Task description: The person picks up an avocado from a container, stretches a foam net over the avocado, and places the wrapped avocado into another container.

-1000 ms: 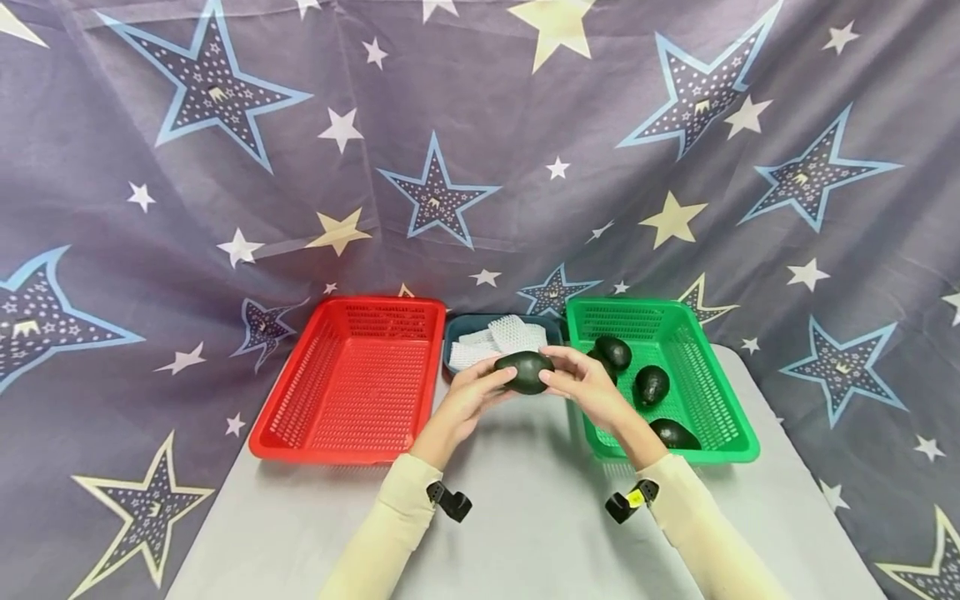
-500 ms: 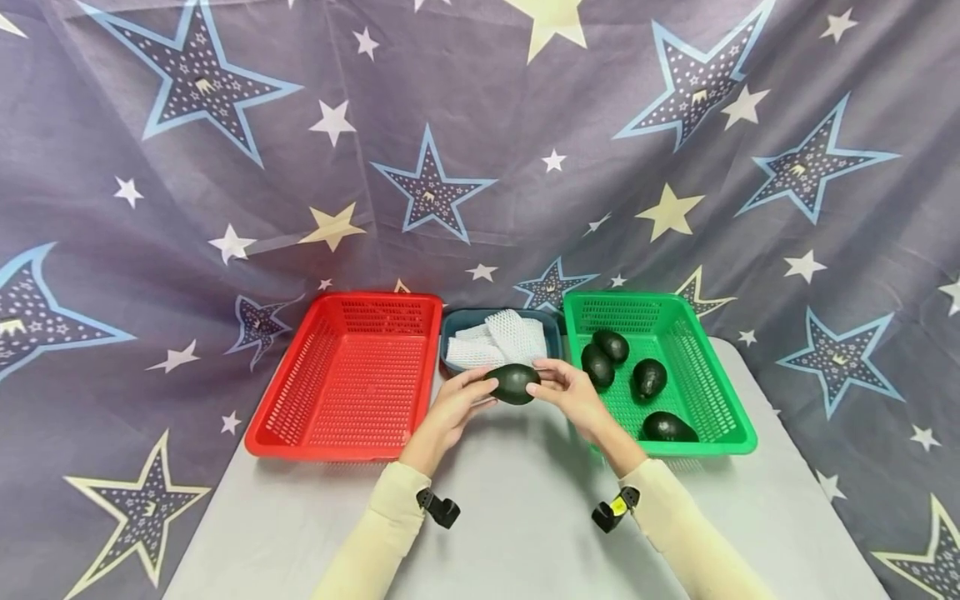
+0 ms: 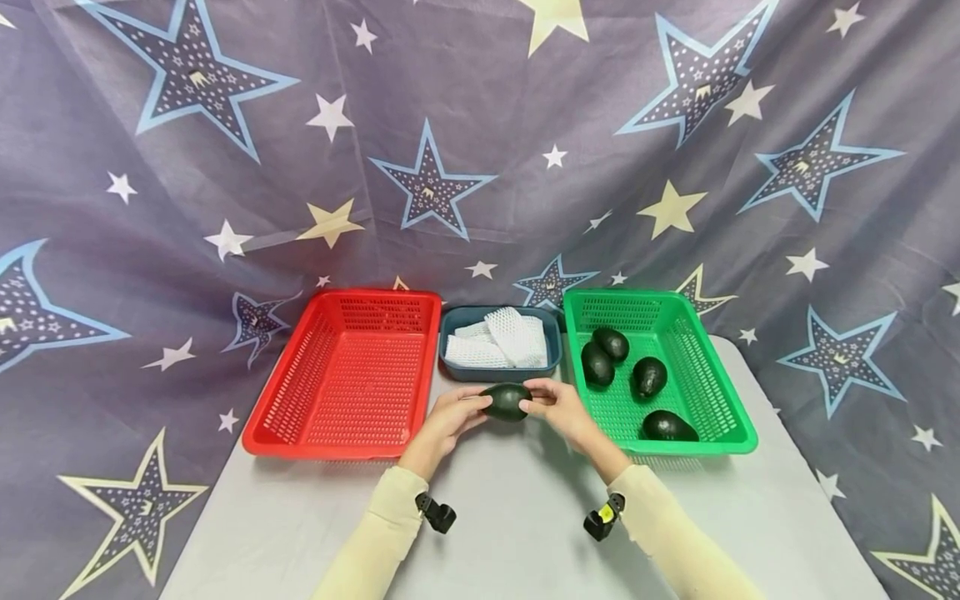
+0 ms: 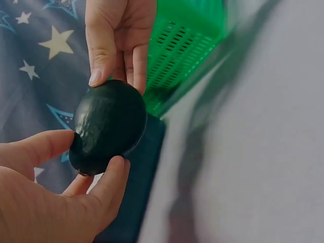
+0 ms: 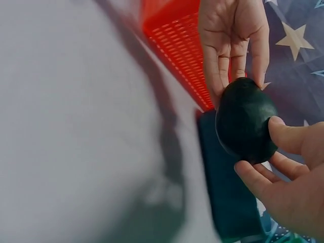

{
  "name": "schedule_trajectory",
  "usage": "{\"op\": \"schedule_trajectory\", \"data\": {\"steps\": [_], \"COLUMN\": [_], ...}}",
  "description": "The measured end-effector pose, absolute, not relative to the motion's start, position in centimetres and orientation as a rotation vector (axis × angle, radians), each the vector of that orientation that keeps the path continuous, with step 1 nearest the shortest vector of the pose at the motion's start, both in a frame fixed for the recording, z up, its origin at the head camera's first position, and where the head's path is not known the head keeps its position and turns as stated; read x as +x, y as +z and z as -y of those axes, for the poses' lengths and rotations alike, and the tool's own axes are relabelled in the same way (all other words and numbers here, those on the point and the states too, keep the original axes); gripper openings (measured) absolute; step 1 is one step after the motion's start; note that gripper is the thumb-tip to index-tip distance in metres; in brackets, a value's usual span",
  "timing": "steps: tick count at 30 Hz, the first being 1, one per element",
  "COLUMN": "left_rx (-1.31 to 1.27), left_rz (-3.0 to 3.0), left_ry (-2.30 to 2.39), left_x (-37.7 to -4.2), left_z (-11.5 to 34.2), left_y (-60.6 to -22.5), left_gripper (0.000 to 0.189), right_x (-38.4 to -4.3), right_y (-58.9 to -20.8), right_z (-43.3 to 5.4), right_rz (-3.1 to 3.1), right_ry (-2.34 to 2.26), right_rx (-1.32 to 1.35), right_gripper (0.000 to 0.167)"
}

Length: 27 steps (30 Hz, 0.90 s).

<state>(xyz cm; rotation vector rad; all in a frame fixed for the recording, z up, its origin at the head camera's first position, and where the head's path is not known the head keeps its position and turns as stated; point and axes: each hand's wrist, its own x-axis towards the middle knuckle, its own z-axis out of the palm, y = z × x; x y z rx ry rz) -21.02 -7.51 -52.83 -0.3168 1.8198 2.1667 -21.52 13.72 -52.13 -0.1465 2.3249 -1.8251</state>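
A dark green avocado (image 3: 506, 402) is held between both hands above the table, just in front of the dark blue tray (image 3: 501, 377). My left hand (image 3: 447, 423) pinches its left end with thumb and fingers; my right hand (image 3: 561, 412) pinches the right end the same way. In the left wrist view the avocado (image 4: 109, 124) shows a glossy skin, fingertips on both ends. The right wrist view shows the same avocado (image 5: 245, 121) from the other side. White foam net sleeves (image 3: 498, 337) lie in the blue tray.
On the left stands a red plastic basket (image 3: 322, 451) with nothing seen inside. The green basket (image 3: 675, 450) on the right holds several avocados (image 3: 648, 377). A grey table (image 3: 510, 517) lies beneath, and a star-printed cloth (image 3: 480, 100) hangs behind.
Both hands have brought the avocado toward the person and slightly left, away from over the blue tray. The foam sleeves and the avocados in the green basket now show more fully.
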Motion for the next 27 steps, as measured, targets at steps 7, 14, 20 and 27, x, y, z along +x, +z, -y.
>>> {"op": "schedule_trajectory", "data": {"steps": [7, 14, 20, 27], "left_rx": [-0.368, -0.412, -0.457, -0.476], "left_rz": [-1.833, -1.853, -1.861, -1.870], "left_ry": [2.136, 2.091, 2.061, 2.031], "left_x": [-20.9, -20.9, -20.8, -21.0], "left_z": [7.4, 7.2, 7.2, 7.2], "left_y": [-53.9, -54.5, -54.9, -55.7], "left_gripper": [0.034, 0.036, 0.033, 0.034], "right_x": [-21.5, -21.5, -21.0, -20.9], "right_y": [-53.2, -54.1, -54.1, -54.9], "right_z": [-13.4, -12.9, -12.3, -12.3], "right_rz": [-2.391, -2.427, -2.416, -2.374], "right_ry": [-1.728, -1.682, -1.701, -1.731], "right_rx": [-0.098, -0.063, -0.031, -0.013], "right_gripper": [0.037, 0.035, 0.032, 0.033]}}
